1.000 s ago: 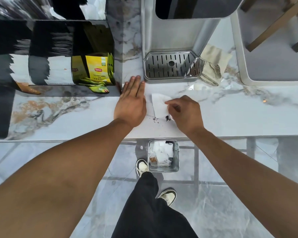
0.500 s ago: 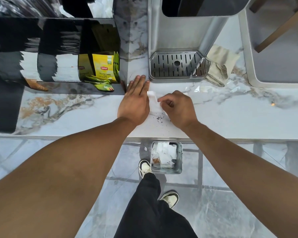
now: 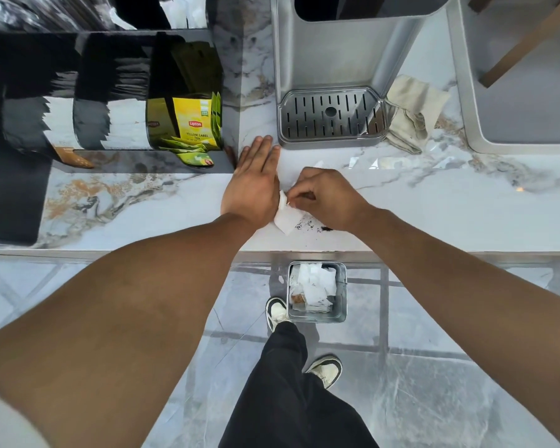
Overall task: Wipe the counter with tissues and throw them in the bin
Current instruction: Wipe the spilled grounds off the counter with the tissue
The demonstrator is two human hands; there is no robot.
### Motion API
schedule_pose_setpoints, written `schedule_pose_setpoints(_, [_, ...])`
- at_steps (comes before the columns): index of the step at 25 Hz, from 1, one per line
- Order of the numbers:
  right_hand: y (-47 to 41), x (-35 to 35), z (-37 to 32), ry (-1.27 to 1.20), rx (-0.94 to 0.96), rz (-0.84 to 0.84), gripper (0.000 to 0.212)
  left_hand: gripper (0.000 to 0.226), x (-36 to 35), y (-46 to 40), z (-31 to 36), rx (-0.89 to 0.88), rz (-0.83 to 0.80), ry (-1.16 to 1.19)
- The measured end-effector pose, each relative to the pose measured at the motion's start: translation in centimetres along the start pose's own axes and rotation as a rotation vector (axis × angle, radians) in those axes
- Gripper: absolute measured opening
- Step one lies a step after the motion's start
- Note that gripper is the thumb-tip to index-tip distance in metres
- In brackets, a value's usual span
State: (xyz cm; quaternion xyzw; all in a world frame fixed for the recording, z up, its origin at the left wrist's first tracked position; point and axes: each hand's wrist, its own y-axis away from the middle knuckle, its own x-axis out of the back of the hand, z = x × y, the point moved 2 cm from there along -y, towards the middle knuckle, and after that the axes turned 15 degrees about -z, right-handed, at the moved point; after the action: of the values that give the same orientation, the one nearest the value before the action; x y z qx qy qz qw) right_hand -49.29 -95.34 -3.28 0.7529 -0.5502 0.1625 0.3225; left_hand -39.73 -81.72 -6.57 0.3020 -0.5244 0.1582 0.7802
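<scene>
Now, from the head view: right hand pinching the tissue with bent fingers, dragged nearer to the flat, open, empty left hand than a moment ago. Tissue more bunched, lying on the bench beside dark crumbs. Crumbs not gathered yet, so wiping probably continues. Bin waiting below on the floor.

My marble counter carries a white tissue and dark crumbs at six o'clock, drip tray at twelve, crumpled cloth at one.
</scene>
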Motion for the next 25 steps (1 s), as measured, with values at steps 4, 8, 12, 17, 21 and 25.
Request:
schedule_pose_setpoints(4, [1.4,-1.2,-0.7,0.024,0.151,-0.191,0.013,0.057,0.1,0.0,0.1,0.002,0.03,0.025])
schedule_pose_setpoints(8, [3.2,-0.8,0.0,0.106,0.134,-0.386,0.015,0.055,0.1,0.3,0.2,-0.003,0.056,0.029])
schedule_pose_setpoints(12, [2.3,2.2,1.0,0.032,0.056,-0.146,0.016,0.057,0.1,0.0,0.1,0.001,0.041,0.028])
schedule_pose_setpoints(17, [1.3,4.5,3.8,0.074,-0.293,0.273,0.018,0.058,0.0,0.1,0.0,0.017,0.057,0.029])
schedule_pose_setpoints(21, [3.6,1.8,3.1,-0.041,-0.355,0.391,0.018,0.058,0.0,0.1,0.0,0.017,0.049,0.02])
schedule_pose_setpoints(25, [6.4,-1.6,1.7,-0.101,-0.411,0.402,0.018,0.054,0.1,0.2,0.1,0.012,0.04,0.022])
